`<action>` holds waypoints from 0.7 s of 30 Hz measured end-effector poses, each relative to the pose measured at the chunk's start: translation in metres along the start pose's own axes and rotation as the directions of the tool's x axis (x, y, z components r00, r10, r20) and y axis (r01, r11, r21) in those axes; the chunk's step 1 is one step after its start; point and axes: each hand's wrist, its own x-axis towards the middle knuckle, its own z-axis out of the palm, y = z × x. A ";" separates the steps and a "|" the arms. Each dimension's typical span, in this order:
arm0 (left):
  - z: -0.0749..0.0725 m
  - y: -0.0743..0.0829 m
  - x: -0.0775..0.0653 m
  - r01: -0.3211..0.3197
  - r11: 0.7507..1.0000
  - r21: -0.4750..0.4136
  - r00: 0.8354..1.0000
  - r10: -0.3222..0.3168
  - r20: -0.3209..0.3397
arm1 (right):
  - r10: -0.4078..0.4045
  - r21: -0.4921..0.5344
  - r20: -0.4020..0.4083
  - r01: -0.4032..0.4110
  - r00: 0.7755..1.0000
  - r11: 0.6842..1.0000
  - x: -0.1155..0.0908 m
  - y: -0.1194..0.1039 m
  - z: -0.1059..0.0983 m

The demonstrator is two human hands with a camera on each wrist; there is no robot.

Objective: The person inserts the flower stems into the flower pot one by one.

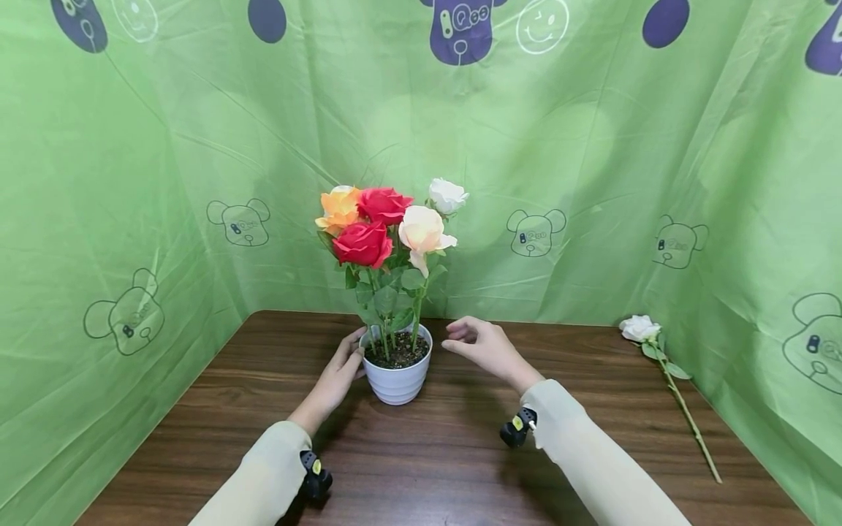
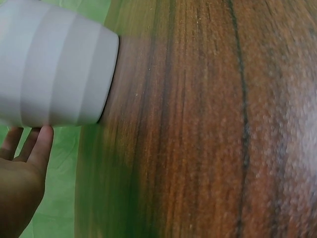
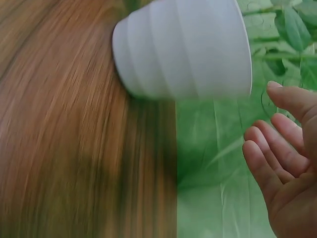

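A white ribbed flowerpot (image 1: 397, 385) filled with dark soil stands upright on the table. Several roses rise from it: two red roses (image 1: 362, 244), an orange rose (image 1: 339, 210), a peach rose (image 1: 423, 231) and a white rose (image 1: 448, 196) at the right. My left hand (image 1: 338, 372) touches the pot's left side near the rim, and in the left wrist view its fingertips (image 2: 46, 133) meet the pot wall. To the right of the pot, my right hand (image 1: 483, 348) hovers with loosely bent fingers and holds nothing; the right wrist view shows a gap between its fingers (image 3: 264, 163) and the pot.
Another white rose (image 1: 639, 329) with a long stem lies along the right side of the brown wooden table (image 1: 421, 453). A green patterned cloth (image 1: 559, 168) hangs around the back and both sides.
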 end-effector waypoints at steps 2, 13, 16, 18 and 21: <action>0.000 0.000 0.000 0.002 1.000 0.003 1.000 -0.002 0.001 | 0.005 -0.018 -0.002 -0.005 1.000 1.000 -0.005 0.007 -0.008; -0.001 -0.001 0.000 0.005 1.000 -0.001 1.000 -0.005 0.001 | 0.045 -0.133 -0.013 -0.046 0.999 0.990 -0.041 0.062 -0.058; -0.001 -0.001 0.000 0.015 1.000 -0.018 1.000 -0.015 0.005 | 0.062 -0.156 -0.036 -0.067 0.997 0.985 -0.055 0.078 -0.074; -0.001 0.000 0.000 0.020 0.999 -0.027 1.000 -0.019 0.013 | 0.073 -0.177 -0.054 -0.082 0.996 0.981 -0.065 0.088 -0.086; -0.001 -0.001 0.000 0.020 0.999 -0.032 1.000 -0.020 0.018 | 0.119 -0.187 -0.083 -0.133 0.989 0.973 -0.080 0.103 -0.103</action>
